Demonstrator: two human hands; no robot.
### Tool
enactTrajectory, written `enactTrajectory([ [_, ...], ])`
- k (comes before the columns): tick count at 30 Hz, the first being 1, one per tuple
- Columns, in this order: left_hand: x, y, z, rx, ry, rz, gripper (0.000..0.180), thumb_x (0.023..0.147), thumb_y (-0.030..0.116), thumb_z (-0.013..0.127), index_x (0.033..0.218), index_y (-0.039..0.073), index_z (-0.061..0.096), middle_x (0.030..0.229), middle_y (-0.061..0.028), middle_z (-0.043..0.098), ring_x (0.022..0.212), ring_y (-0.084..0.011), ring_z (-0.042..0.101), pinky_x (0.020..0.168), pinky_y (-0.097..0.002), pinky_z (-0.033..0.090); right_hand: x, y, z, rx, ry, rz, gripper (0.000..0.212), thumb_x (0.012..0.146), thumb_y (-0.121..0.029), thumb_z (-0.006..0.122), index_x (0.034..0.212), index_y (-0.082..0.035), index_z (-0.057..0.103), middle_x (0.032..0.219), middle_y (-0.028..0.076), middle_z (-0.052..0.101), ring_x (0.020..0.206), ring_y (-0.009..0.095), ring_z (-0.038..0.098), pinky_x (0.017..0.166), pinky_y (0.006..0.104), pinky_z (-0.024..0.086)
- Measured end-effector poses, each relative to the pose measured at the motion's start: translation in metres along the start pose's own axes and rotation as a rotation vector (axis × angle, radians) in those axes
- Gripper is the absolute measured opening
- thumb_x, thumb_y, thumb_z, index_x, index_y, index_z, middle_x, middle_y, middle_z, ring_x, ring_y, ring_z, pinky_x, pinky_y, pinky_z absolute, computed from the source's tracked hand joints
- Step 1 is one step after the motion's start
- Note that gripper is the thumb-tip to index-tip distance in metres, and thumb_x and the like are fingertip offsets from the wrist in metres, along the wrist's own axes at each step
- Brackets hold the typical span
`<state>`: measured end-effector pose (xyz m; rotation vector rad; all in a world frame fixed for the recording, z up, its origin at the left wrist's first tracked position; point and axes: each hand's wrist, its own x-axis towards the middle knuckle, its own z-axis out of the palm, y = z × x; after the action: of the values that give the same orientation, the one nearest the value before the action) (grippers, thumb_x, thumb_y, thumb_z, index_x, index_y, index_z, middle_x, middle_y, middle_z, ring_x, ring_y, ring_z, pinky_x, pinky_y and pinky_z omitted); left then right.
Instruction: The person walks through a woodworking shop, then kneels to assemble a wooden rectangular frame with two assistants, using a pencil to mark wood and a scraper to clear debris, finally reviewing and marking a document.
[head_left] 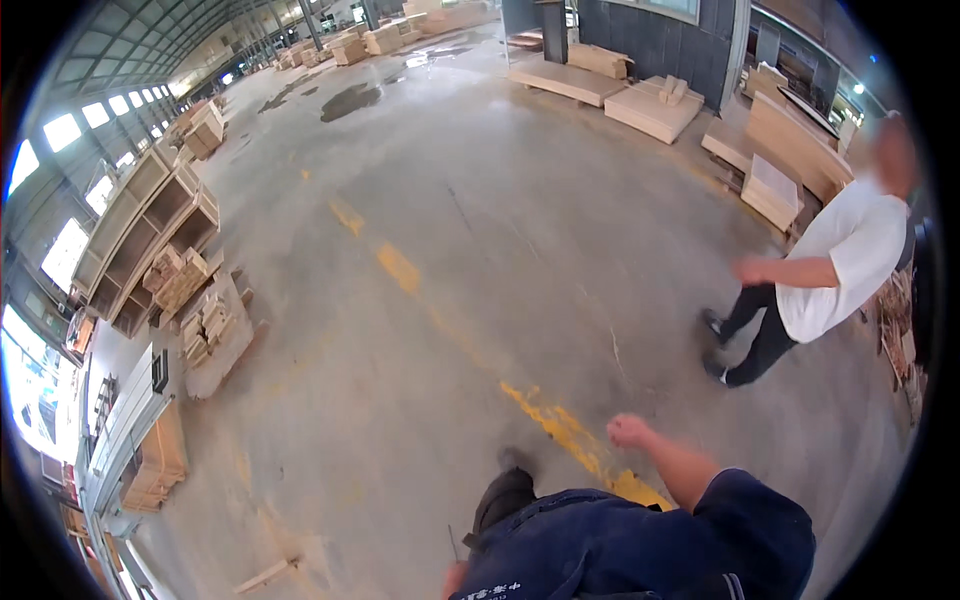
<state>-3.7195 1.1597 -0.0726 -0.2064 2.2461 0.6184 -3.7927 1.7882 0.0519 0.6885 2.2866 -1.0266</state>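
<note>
My right hand [628, 431] is held out in front of my body over the concrete floor, its fingers curled into a loose fist. Nothing shows in it. Of my left hand [456, 577], only a small part appears at the lower edge, beside my dark blue shirt [610, 550]. Its fingers are hidden. A thin dark line [452, 543] rises just above that hand; whether it is a held thing cannot be made out. Below me, one dark-trousered leg [503, 497] is stretched forward.
To the right walks a person in a white shirt [840, 265]. A worn yellow line [400, 268] crosses the concrete floor [480, 190]. Wooden shelving [150, 235], stacked lumber [212, 325] and a metal-framed machine [130, 425] stand left. Board stacks [655, 108] lie at the far right.
</note>
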Motion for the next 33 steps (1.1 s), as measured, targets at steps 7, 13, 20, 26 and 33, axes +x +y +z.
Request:
enactTrajectory([
  [7, 0.268, 0.181, -0.242, -0.245, 0.198, 0.125, 0.017, 0.085, 0.016, 0.057, 0.082, 0.001, 0.064, 0.065, -0.0112, 0.067, 0.048, -0.0163, 0.058, 0.042, -0.0324, 0.043, 0.133, -0.073, -0.031, 0.235, -0.324, 0.274, 0.036, 0.089, -0.039, 0.059, 0.103, -0.006, 0.070, 0.090, 0.011, 0.073, 0.076, 0.020, 0.069, 0.067, 0.0363, 0.056],
  [13, 0.433, 0.436, -0.419, -0.415, 0.110, -0.001, 0.031, 0.088, 0.022, 0.054, 0.097, -0.006, 0.066, 0.080, -0.0167, 0.074, 0.076, -0.0219, 0.073, 0.069, -0.0382, 0.055, 0.339, -0.064, -0.082, -0.447, -0.557, -0.069, 0.035, 0.091, -0.035, 0.059, 0.108, -0.006, 0.069, 0.099, 0.010, 0.072, 0.078, 0.022, 0.069, 0.062, 0.0386, 0.057],
  [20, 0.556, 0.536, -0.528, -0.020, 0.028, -0.035, 0.029, 0.087, 0.021, 0.053, 0.093, -0.004, 0.067, 0.075, -0.0158, 0.072, 0.064, -0.0232, 0.068, 0.062, -0.0386, 0.054, 0.616, -0.363, -0.297, 0.077, -0.002, 0.107, 0.039, 0.087, -0.037, 0.058, 0.099, -0.003, 0.071, 0.083, 0.010, 0.071, 0.072, 0.022, 0.067, 0.065, 0.0381, 0.054],
  [26, 0.721, 0.605, -0.585, -0.268, -0.038, -0.202, 0.037, 0.086, 0.027, 0.053, 0.091, -0.007, 0.067, 0.075, -0.0165, 0.072, 0.065, -0.0267, 0.069, 0.062, -0.0390, 0.054, 0.807, -0.594, -0.470, 0.606, 0.120, -0.090, 0.027, 0.092, -0.029, 0.058, 0.098, -0.005, 0.068, 0.079, 0.005, 0.069, 0.067, 0.014, 0.064, 0.060, 0.0305, 0.052],
  [33, 0.962, 0.776, -0.760, -0.155, -0.016, -0.081, 0.041, 0.085, 0.029, 0.052, 0.094, -0.008, 0.067, 0.073, -0.0176, 0.071, 0.069, -0.0289, 0.071, 0.066, -0.0396, 0.055, 1.028, -0.559, -0.504, -0.241, -0.274, -0.007, 0.036, 0.090, -0.036, 0.054, 0.081, -0.005, 0.070, 0.074, 0.006, 0.068, 0.062, 0.016, 0.062, 0.058, 0.0342, 0.053],
])
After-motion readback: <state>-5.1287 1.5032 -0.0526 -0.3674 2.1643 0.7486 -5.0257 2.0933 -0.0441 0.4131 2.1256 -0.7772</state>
